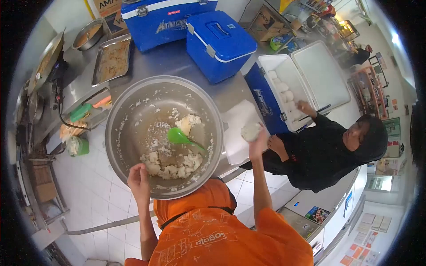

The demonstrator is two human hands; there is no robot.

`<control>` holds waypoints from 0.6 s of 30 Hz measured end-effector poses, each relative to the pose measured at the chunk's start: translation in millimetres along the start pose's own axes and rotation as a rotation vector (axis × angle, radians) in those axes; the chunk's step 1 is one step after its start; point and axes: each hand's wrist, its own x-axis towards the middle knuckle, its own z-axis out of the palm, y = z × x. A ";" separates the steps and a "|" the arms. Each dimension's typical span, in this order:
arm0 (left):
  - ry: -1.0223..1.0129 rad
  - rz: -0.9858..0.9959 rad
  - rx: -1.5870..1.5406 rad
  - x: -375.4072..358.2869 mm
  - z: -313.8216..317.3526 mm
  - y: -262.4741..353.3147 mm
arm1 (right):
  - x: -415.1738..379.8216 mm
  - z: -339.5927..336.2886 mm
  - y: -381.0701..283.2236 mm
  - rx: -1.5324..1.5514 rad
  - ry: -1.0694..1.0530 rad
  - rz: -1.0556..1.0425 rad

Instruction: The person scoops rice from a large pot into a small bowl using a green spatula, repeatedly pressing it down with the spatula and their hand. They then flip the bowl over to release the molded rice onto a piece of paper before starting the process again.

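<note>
A large metal pot stands in front of me with clumps of cooked white rice along its near side. A green rice scoop lies inside it. At the pot's near left rim, my left hand is closed with its fingers bunched; whatever they may hold is hidden. My right hand grips a round ball of rice right of the pot, over sheets of white paper on the metal table.
A person in black stands at right, one hand over an open cooler holding several white balls. Two closed blue coolers are at the back. A metal tray and a bowl sit back left.
</note>
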 end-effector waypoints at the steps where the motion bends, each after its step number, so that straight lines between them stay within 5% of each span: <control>1: -0.004 0.005 -0.001 2.9 5.4 -2.1 | 14.6 -6.5 15.6 -0.737 0.224 -0.373; 2: -0.032 0.051 0.026 7.3 13.0 -4.3 | 21.7 -9.8 31.5 -0.736 0.228 -0.377; 4: -0.058 0.091 0.055 6.2 24.2 -3.3 | 26.9 -9.9 53.3 -1.576 0.121 -0.521; 10: -0.020 0.132 0.168 -3.7 26.3 9.3 | 21.2 1.6 -1.1 -1.292 0.285 -0.591; 12: -0.037 0.066 0.103 -7.8 25.4 10.0 | 3.6 25.2 -43.4 -0.877 0.417 -0.406; 15: -0.218 -0.177 -0.021 -1.4 46.5 27.5 | -30.1 85.6 -59.7 0.171 0.154 0.005; 17: -0.307 -0.242 -0.187 8.7 74.7 18.9 | -71.0 159.5 -90.9 0.331 0.083 0.385; 18: -0.379 -0.309 -0.354 11.2 85.2 13.4 | -83.9 179.2 -62.7 0.229 -0.015 0.316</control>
